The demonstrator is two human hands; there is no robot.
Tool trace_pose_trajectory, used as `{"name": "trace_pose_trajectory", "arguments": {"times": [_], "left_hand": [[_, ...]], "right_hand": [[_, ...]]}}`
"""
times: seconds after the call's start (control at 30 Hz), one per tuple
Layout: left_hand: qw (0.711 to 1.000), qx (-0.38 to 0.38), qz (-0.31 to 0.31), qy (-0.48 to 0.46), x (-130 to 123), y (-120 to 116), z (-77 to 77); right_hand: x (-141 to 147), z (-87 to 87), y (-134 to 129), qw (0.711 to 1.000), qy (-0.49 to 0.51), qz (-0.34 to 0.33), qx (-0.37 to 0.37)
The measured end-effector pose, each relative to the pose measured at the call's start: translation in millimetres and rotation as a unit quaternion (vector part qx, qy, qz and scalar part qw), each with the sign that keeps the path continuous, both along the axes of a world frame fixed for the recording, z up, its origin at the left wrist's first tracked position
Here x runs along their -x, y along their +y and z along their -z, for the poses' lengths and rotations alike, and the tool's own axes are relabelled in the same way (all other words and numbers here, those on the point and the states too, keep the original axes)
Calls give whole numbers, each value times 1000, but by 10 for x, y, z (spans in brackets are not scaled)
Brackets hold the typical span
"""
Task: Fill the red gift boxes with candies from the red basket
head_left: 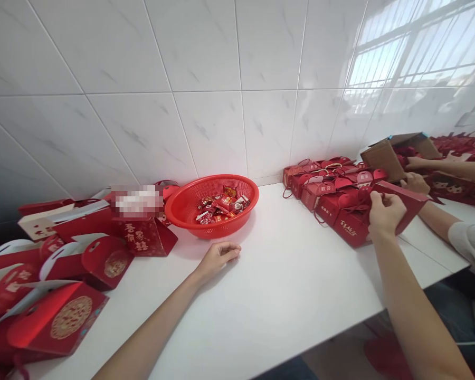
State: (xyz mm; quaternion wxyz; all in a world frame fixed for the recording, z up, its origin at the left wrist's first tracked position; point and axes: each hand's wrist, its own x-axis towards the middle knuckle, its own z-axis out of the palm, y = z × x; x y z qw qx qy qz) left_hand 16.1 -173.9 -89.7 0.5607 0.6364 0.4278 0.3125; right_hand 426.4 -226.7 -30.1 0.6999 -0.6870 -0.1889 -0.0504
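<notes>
A right hand (pixel 386 214) pinches a red gift box (pixel 407 203) beside the packed rows (pixel 340 211); pushed inward, it could crumple its neighbors. The left hand (pixel 211 261), loosely curled and empty, rests on the white table (pixel 277 295) near a candy basket (pixel 221 229).

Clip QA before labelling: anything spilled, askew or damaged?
No spill or damage visible; the candies sit inside the red basket. The box at the right hand looks askew, angled against the neighbouring rows. Oddest: a pixelated patch by the left-side boxes, hiding what's underneath.
</notes>
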Motion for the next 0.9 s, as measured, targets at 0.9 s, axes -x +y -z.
{"name": "trace_pose_trajectory", "arguments": {"times": [0.9], "left_hand": [[987, -78, 85, 113, 474, -244, -402]], "right_hand": [[1514, 25, 156, 793, -350, -494, 72]]}}
